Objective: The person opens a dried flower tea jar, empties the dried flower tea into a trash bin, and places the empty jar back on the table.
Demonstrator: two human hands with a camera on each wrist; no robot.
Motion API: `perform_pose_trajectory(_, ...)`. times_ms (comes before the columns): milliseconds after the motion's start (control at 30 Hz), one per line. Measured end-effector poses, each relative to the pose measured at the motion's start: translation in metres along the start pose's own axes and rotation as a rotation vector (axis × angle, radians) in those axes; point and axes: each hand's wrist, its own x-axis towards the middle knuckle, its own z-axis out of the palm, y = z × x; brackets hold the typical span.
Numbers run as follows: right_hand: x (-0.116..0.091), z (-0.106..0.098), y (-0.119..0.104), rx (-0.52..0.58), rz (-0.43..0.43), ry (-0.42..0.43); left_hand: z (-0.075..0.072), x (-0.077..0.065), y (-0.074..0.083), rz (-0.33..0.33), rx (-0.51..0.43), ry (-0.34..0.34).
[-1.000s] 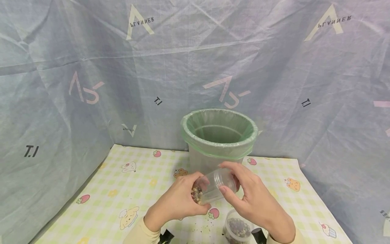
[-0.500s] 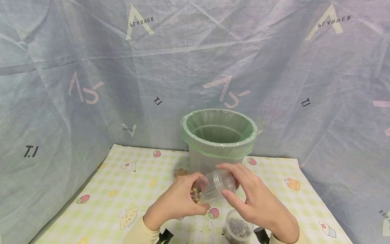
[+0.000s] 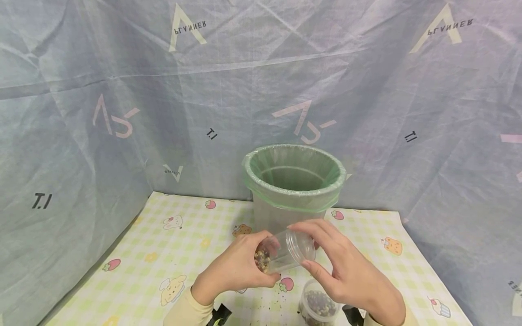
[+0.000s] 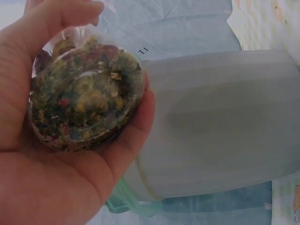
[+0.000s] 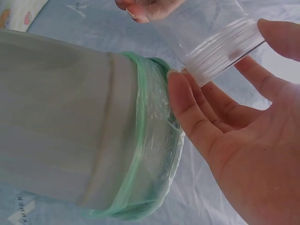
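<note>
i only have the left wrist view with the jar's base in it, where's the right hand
Observer: The right hand grips the ribbed end of the clear jar, opposite the base.
Operator: what else is out there
Observer: Another clear tub, with dark and yellow bits inside, stands on the table; the head view shows it below the jar.
Operator: is the bin open
Observer: Yes, its top is uncovered, with a green liner folded over the rim.
</note>
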Motion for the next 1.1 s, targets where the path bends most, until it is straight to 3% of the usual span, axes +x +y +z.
perform_pose_trajectory(133, -0.0013, -0.0016, 0.0001, 0.001, -0.02, -0.012, -0.0002, 0.0001, -0.0005, -0.003, 0.004, -0.003)
perform_pose_trajectory(433, -0.0052, -0.0065, -0.0025, -0.022, 0.055, -0.089, -0.0001, 0.001, -0.0031, 0.001, 0.011, -0.016)
perform_pose_trajectory(767, -0.0035, -0.0063, -0.0047, -0.036, 0.0, -0.048, 0.0002, 0.0013, -0.0037, -0.005, 0.016, -0.018)
perform_pose_trajectory(1100, -0.0032, -0.0073, -0.0078, -0.062, 0.029, -0.011, 0.0007, 0.0012, -0.0036, -0.006, 0.01, -0.035)
